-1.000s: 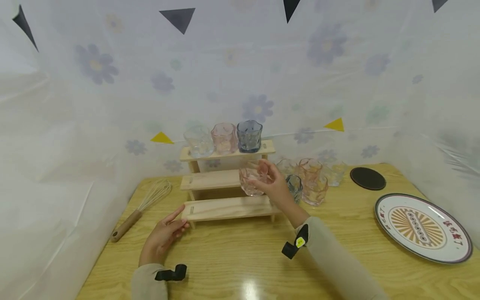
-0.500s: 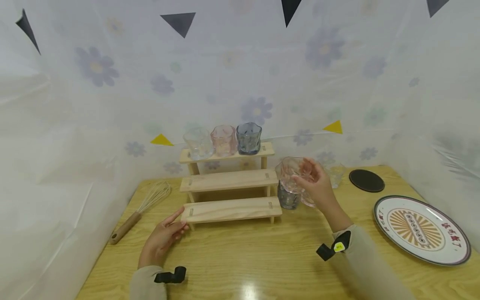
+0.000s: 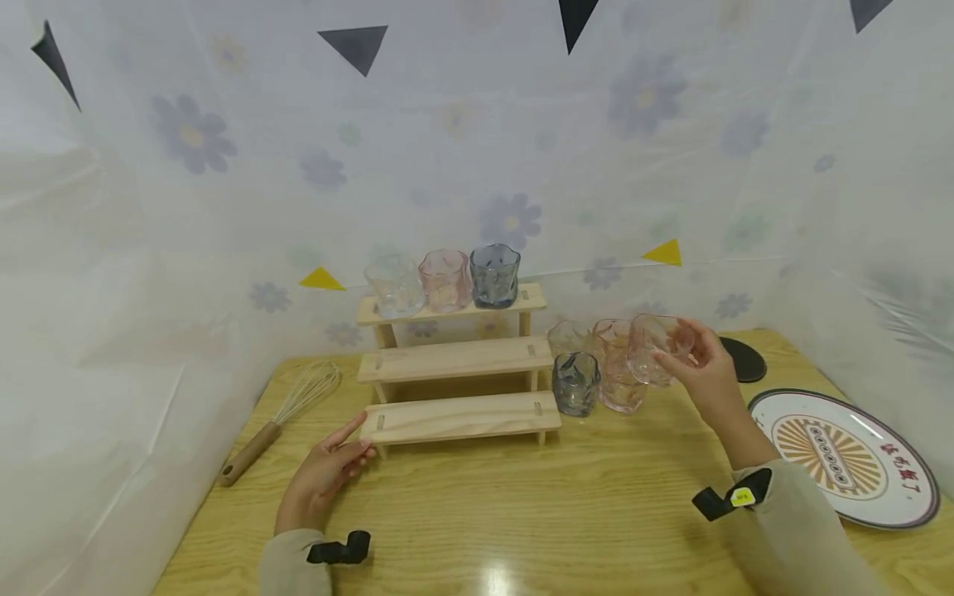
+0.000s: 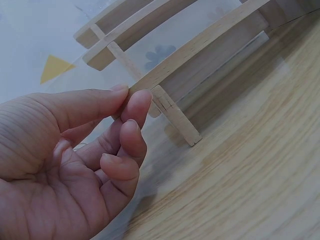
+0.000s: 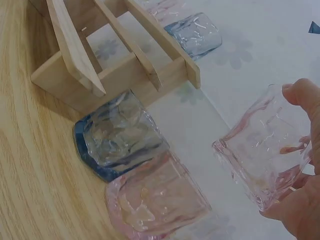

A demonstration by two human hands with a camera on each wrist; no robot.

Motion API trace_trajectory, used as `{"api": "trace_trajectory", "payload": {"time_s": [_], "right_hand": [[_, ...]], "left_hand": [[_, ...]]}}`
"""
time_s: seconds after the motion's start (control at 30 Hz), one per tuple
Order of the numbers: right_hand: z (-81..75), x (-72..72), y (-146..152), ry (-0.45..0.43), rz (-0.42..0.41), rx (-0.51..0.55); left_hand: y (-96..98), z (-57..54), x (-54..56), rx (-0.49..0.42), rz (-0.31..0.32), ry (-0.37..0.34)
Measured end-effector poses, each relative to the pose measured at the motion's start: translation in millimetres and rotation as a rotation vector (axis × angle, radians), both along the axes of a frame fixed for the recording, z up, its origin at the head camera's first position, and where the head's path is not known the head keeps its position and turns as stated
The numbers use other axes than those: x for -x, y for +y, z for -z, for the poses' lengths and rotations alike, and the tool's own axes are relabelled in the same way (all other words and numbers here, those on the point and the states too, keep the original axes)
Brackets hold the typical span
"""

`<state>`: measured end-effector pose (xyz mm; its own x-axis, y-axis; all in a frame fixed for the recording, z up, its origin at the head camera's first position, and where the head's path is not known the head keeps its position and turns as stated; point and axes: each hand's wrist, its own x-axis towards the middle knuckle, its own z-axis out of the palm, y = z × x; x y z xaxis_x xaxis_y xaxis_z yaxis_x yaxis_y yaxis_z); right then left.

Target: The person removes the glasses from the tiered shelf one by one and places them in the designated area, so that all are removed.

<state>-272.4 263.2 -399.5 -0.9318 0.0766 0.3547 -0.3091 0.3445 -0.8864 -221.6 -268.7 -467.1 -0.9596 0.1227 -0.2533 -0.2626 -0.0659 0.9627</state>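
Observation:
My right hand (image 3: pixel 711 385) grips a pale pink glass (image 3: pixel 650 352) by its side, raised off the table to the right of the other glasses. In the right wrist view the same pink glass (image 5: pixel 262 147) is tilted between thumb and fingers. Far to the left, my left hand (image 3: pixel 320 480) pinches the left end of the lowest board of a three-step wooden shelf (image 3: pixel 458 418). Thumb and forefinger meet at the board's corner in the left wrist view. On the top step stand a clear glass (image 3: pixel 395 285), a pink glass (image 3: pixel 445 281) and a blue glass (image 3: pixel 495 277).
Beside the shelf's right end, a dark blue glass (image 3: pixel 575 385), pink glasses (image 3: pixel 620 396) and a clear glass (image 3: pixel 568 334) stand close together. A whisk (image 3: pixel 261 443) lies left. At the right are a black round mat (image 3: pixel 748 362) and a patterned plate (image 3: pixel 827 451).
My right hand has carried the pink glass from in front of the shelf's middle step rightwards, past the glasses on the table. My left hand has stayed at the lowest board.

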Motion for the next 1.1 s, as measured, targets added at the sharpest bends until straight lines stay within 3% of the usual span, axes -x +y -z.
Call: {"api": "trace_trajectory", "payload": {"time_s": [0.33, 0.7, 0.9, 1.1], "right_hand": [[11.5, -5.0, 28, -0.103, 0.108, 0.016], [36.9, 2.8, 40, -0.163, 0.239, -0.028], [54.8, 8.4, 39, -0.18, 0.26, 0.031], [64.7, 9.7, 37, -0.224, 0.281, -0.009]], "left_hand": [[-2.1, 1.9, -0.4, -0.009, 0.013, 0.01], [-1.5, 1.9, -0.2, -0.024, 0.002, -0.001], [0.1, 1.2, -0.5, -0.022, -0.012, 0.001], [0.5, 0.8, 0.2, -0.027, -0.021, -0.005]]}}
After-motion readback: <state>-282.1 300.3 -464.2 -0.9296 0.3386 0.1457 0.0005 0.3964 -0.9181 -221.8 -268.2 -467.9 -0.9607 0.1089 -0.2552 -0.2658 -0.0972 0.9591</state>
